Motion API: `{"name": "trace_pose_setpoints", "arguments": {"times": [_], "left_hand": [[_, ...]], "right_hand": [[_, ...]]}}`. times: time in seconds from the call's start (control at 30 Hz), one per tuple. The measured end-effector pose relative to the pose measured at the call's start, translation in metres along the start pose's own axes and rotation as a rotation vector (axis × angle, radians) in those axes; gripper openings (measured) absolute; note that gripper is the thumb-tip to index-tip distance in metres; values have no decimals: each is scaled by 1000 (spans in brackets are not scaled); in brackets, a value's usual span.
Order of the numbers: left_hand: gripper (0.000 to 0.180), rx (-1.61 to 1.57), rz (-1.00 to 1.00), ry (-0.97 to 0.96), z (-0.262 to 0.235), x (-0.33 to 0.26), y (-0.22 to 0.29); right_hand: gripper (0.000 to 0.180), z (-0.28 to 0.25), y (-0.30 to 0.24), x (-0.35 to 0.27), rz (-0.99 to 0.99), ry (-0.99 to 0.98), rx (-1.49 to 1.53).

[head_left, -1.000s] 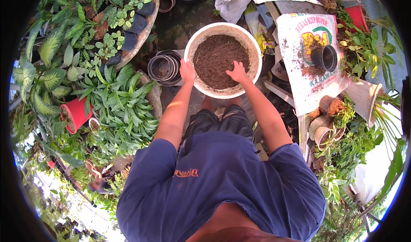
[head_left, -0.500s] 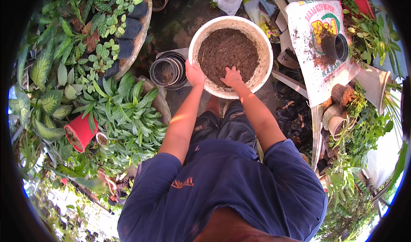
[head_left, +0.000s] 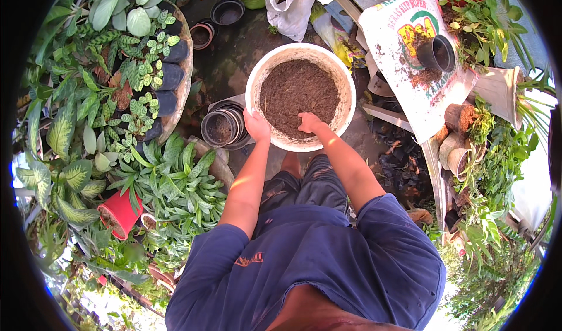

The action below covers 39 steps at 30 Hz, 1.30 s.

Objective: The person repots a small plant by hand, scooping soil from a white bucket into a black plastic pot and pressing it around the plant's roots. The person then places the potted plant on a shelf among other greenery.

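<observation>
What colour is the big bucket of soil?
The bucket is off-white, stained brown inside; it shows best in the head view.

The head-worn fisheye looks steeply down from above.

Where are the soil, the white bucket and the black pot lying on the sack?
Soil (head_left: 298, 89), head view: middle of its surface.
White bucket (head_left: 345, 91), head view: right inner wall.
Black pot (head_left: 428, 54), head view: outer side wall.

Soil lies in the bucket, right of stacked pots.
</observation>
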State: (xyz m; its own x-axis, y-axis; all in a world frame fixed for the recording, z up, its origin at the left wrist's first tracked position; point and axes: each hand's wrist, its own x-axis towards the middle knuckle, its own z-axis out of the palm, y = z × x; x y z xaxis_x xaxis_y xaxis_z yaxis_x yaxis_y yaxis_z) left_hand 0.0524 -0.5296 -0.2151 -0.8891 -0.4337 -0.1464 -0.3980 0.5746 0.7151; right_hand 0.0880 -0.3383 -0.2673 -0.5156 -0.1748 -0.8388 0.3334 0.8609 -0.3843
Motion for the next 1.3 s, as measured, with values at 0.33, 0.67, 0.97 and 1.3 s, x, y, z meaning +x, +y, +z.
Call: {"name": "trace_pose_setpoints", "arguments": {"times": [0.33, 0.67, 0.97, 1.3], "left_hand": [[31, -125, 73, -153, -4, 12, -15], [30, -249, 208, -163, -57, -6, 34], [24, -638, 118, -571, -10, -78, 150], [27, -666, 231, -837, 105, -159, 308]], "right_hand": [[61, -22, -3, -55, 98, -142, 1493], [35, -74, -15, -134, -114, -218, 1960], [31, -214, 65, -241, -699, -226, 2151], [32, -375, 245, -326, -571, 443, 1878]]}}
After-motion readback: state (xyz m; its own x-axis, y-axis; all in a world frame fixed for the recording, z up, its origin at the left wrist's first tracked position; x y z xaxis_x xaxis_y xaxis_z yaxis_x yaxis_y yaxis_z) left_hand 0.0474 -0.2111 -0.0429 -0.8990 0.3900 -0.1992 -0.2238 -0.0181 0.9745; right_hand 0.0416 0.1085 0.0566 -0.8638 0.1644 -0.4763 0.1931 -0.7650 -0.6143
